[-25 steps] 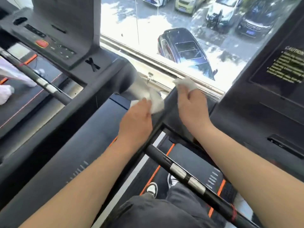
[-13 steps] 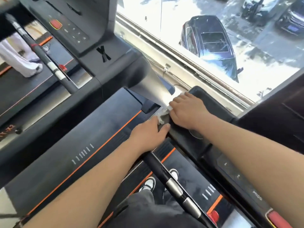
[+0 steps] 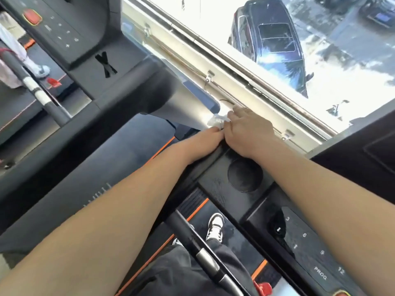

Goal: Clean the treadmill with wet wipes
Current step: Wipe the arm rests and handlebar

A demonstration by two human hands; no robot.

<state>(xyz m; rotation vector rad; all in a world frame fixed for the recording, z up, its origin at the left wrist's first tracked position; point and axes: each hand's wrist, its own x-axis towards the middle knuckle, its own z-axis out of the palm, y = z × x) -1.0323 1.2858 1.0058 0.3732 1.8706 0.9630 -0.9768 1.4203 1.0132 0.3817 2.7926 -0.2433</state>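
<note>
From the head view, both my arms reach forward over the treadmill console [image 3: 222,193] to its far corner, where the silver upright [image 3: 188,107] meets it. My right hand [image 3: 249,133] lies knuckles up, fingers curled down round a crumpled white wet wipe [image 3: 216,122] that sticks out against the foot of the upright. My left hand [image 3: 203,143] lies just beside it, touching it, its fingertips tucked under the right hand's edge, so I cannot tell whether it holds anything. A round cup recess [image 3: 244,175] sits just behind my right wrist. Below, my shoe [image 3: 214,228] stands on the belt beside the handrail [image 3: 192,238]. A dark car [image 3: 271,43] is parked outside the window.
</note>
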